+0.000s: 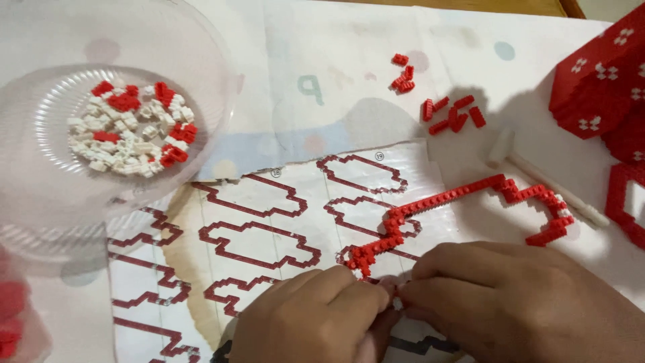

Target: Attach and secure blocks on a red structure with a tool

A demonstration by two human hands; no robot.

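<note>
Both our hands, left and right, pinch fingertips together on the red brick chain at its lower-centre end. We judge we're pressing on a piece; next needs another from the bowl, upper left.

red brick chain end hidden under fingertips — red block model cut off at right edge

Both my hands, left hand and right hand, pinch together at the near end of a red brick chain lying on the instruction sheet. Clear bowl of red and white bricks sits off to my left.
</note>
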